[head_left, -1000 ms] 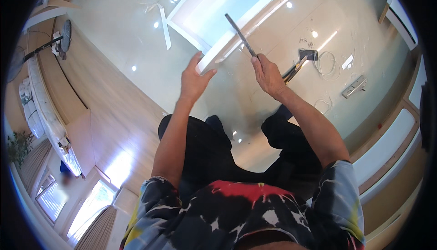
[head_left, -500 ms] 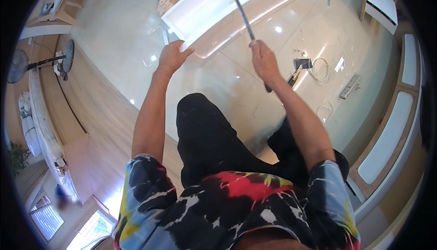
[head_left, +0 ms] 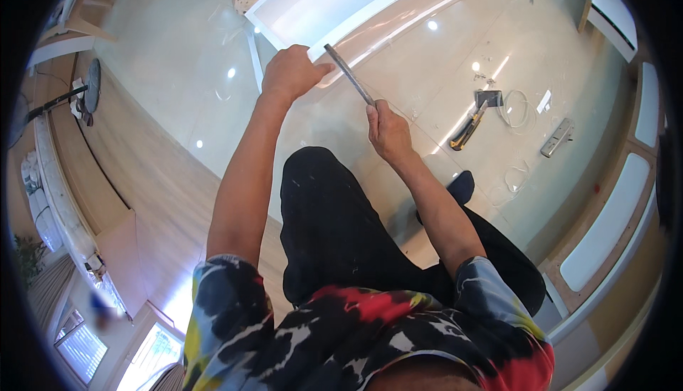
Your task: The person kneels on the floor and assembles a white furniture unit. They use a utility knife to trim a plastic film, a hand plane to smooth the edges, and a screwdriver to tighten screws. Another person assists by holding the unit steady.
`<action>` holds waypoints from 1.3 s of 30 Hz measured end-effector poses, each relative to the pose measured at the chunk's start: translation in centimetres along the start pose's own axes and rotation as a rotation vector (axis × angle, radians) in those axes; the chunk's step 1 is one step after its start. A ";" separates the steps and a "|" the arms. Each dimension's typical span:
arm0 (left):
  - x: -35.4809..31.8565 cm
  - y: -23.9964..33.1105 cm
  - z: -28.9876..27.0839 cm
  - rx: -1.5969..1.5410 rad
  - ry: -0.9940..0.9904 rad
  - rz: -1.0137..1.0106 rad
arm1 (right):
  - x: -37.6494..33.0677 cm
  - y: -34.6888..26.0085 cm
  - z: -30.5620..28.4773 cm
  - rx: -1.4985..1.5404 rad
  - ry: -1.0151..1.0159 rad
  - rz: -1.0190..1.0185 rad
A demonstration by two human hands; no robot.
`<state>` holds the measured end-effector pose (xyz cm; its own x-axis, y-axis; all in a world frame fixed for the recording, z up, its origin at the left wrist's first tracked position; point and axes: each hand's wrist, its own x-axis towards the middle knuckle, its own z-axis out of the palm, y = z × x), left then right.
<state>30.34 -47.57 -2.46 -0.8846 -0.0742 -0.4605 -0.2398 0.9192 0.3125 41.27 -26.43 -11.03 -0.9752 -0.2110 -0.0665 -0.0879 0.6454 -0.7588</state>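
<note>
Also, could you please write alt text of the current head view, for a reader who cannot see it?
A person's left hand holds the corner of a white box-like frame, while the right hand holds a thin grey bar, its far end close to that corner. On the shiny floor, to the right, lie a yellow-and-black cutter and a power strip.

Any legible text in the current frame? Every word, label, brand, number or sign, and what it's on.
None legible.
Utility knife: any markings too small to read.
Power strip: likewise too small.
Bar in right hand, white box at left hand: no lettering visible.
</note>
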 end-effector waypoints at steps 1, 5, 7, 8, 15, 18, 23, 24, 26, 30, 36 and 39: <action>0.1 0.2 0.0 0.015 -0.006 -0.002 | 0.5 0.7 0.7 -0.045 0.016 -0.031; -0.1 0.0 0.3 0.027 0.082 0.060 | 8.1 -0.1 1.0 -0.132 0.168 -0.058; 0.4 -0.3 0.1 0.041 0.051 0.068 | 14.2 -1.9 -2.2 -0.146 0.340 -0.019; 0.6 -0.4 -0.4 0.049 0.044 0.078 | 13.0 -1.7 -2.1 -0.121 0.312 0.003; 0.0 0.1 0.3 0.063 0.063 0.053 | 3.3 2.4 1.7 -0.146 0.064 -0.037; 0.6 0.3 -0.1 0.075 0.023 0.035 | 12.9 0.8 -1.2 -0.172 0.295 -0.009; 0.3 -1.0 0.5 0.062 0.104 0.066 | 4.4 2.0 0.8 -0.080 0.193 -0.050; 0.2 -0.8 0.7 0.059 0.085 0.052 | 3.9 2.3 1.2 -0.098 0.156 -0.061; 0.3 0.0 0.0 0.065 0.062 0.031 | 4.2 2.2 1.7 -0.123 0.098 -0.092; -0.2 -1.0 0.8 0.062 0.074 0.093 | 15.1 -0.4 -2.4 -0.104 0.288 -0.010; 0.2 -0.3 0.1 0.016 0.075 0.032 | 4.1 1.2 2.0 -0.135 0.033 -0.048; 0.5 0.4 0.1 0.035 0.055 0.062 | 10.0 1.8 0.7 -0.180 0.148 -0.020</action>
<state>29.86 -47.19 -2.64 -0.9181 -0.0368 -0.3945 -0.1704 0.9356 0.3091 31.54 -27.88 -13.52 -0.9910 -0.1232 0.0532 -0.1290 0.7654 -0.6305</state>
